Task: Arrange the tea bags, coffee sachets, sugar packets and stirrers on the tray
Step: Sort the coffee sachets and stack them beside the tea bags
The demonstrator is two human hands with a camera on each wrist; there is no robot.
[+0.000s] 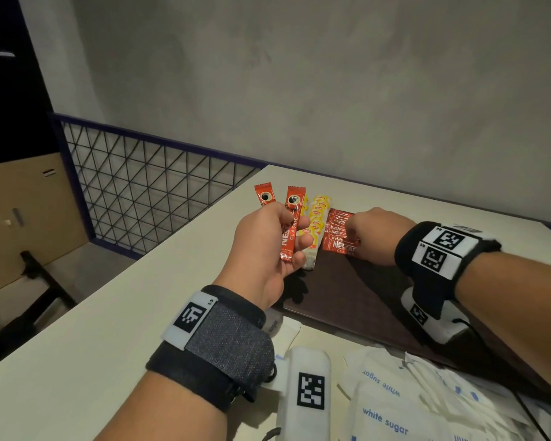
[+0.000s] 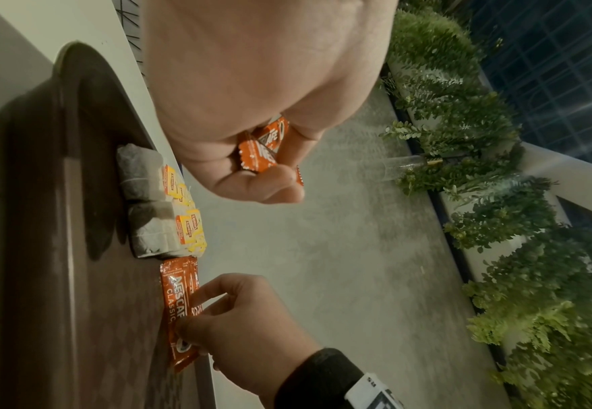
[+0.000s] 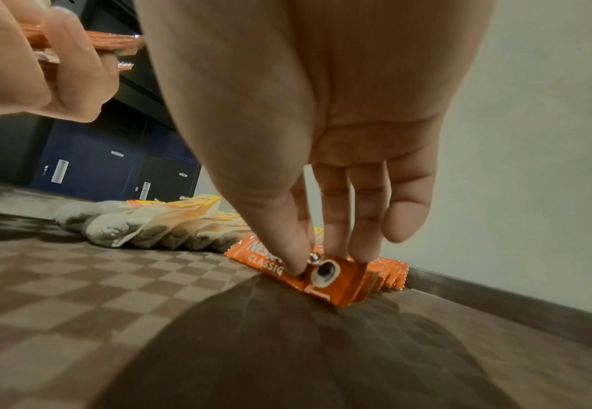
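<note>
My left hand [image 1: 299, 240] is raised over the far left corner of the dark brown tray [image 1: 347, 297] and grips two red coffee sachets [image 1: 291, 224] upright. Behind it, a row of yellow-tagged tea bags [image 1: 318, 218] lies on the tray. To their right is an overlapping row of red coffee sachets [image 1: 339, 240]. My right hand [image 3: 314, 263] reaches down onto that row, thumb and fingers pinching the nearest sachet [image 3: 326, 274]. White sugar packets [image 1: 395, 409] lie in a heap on the table in front of the tray.
The white table [image 1: 124, 313] ends at its left edge beside a metal grid railing [image 1: 140, 192]. A grey wall stands close behind the tray. A white marker block [image 1: 306, 393] and a black cable [image 1: 497, 361] lie near the sugar packets.
</note>
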